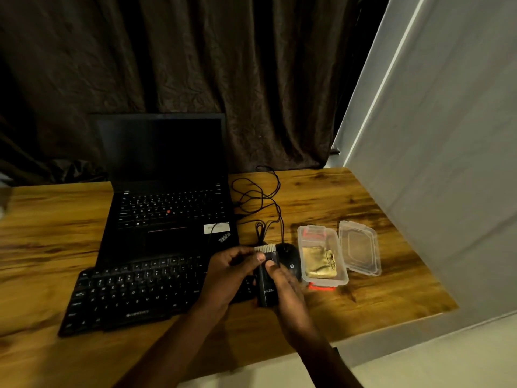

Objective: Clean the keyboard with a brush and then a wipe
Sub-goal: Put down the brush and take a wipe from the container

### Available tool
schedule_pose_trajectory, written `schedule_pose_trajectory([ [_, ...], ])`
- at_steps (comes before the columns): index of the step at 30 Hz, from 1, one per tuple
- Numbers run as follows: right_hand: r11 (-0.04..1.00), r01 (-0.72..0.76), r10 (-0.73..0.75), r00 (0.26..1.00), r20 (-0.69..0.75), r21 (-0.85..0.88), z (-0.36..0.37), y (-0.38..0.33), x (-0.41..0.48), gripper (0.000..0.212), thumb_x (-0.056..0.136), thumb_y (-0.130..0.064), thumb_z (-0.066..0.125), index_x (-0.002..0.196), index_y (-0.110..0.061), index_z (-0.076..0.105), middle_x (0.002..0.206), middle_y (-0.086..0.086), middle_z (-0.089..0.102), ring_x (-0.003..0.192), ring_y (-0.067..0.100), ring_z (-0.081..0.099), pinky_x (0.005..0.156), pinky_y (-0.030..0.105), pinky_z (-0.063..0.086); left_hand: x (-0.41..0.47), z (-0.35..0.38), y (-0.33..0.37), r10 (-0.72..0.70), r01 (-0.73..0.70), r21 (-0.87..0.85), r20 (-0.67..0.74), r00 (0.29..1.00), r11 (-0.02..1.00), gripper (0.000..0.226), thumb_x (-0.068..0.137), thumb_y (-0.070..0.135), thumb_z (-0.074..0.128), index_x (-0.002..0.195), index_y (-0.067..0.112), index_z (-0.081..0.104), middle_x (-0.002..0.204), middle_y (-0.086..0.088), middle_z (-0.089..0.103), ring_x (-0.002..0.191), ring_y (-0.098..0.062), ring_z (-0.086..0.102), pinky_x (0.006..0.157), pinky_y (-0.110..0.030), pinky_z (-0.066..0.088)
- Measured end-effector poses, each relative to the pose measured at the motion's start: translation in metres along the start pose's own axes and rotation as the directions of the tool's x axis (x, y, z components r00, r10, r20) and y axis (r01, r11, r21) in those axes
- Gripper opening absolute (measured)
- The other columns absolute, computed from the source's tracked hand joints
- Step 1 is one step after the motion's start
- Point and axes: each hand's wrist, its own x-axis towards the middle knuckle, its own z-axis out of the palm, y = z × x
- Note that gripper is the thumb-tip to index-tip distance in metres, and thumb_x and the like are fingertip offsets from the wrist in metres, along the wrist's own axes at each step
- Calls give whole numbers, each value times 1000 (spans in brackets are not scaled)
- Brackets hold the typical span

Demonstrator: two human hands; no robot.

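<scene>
Black plastic brush [267, 294], likely light and stiff with soft pale bristles, hovers over the right end of the keyboard [134, 292]; left hand [229, 273] pinches its top near the bristles; right hand [288, 287] grips the body, the surest hold.

Bare table [47, 236] lies open to the left of the keyboard [134, 292] and laptop [167, 219]. To the right, the mouse [289, 261], its looped cable [260, 197] and an open plastic box [300, 242] with its lid [361, 247] crowd the way, seemingly near the wall [433, 163].

keyboard [134, 292] before laptop [167, 208]
</scene>
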Motion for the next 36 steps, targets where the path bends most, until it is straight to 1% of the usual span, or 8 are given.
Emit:
schedule_pose_trajectory([
  [11,997,-55,57,998,27,-53,-10,14,-2,98,52,-81,72,137,-34,53,137,6,57,125,28,55,102,62,44,-5,-4,-7,-8,8,26,-2,1000,1000,12,86,13,73,98,14,76,95,0,77,90,-10,71,74,-21,56],
  [16,992,-79,84,995,53,-94,-16,14,-9,69,67,-69,66,128,-38,59,131,6,61,121,29,57,98,58,49,-10,-3,-15,-33,34,74,-10,999,997,14,87,22,73,100,19,75,94,4,76,88,-8,70,75,-21,54],
  [19,963,-10,25,998,52,-269,-23,16,-15,63,77,-67,68,132,-41,50,129,-7,60,114,12,61,93,42,55,-11,-1,-25,-51,53,80,-26,998,995,10,88,19,73,97,15,76,90,-1,76,86,-14,72,73,-23,56],
  [22,806,184,-184,981,58,-562,-35,25,-25,48,84,-50,70,122,-37,44,103,-10,65,89,-5,65,71,14,54,-16,4,-36,-85,88,98,-27,996,991,9,87,18,74,94,12,76,84,-3,76,79,-13,72,65,-20,56],
  [25,636,224,-313,950,18,-739,-48,49,-29,62,78,-69,62,127,-36,43,105,-12,63,93,3,65,73,19,56,-18,11,-49,-79,79,256,-13,997,963,7,86,23,75,92,19,76,84,2,75,79,-6,70,64,-13,52],
  [28,562,177,-365,929,-51,-808,-57,53,-27,54,79,-51,74,123,-25,58,113,-8,61,102,11,59,82,17,51,-17,16,-57,-47,52,365,-23,999,930,10,90,29,71,99,24,72,92,6,73,79,1,69,68,-12,52],
  [31,512,141,-367,928,-67,-847,-63,53,-22,47,81,-37,78,121,-19,63,113,3,62,96,17,57,70,0,34,-17,15,-60,-3,-10,455,29,1000,890,10,94,31,66,103,30,68,96,14,69,84,4,66,72,-9,50],
  [36,334,132,-410,912,-18,-933,-69,52,-10,52,84,-50,62,122,-14,56,108,4,63,94,21,57,75,26,48,-16,8,-61,44,-102,579,113,993,809,15,96,29,62,110,32,67,98,27,58,88,20,53,69,1,39],
])
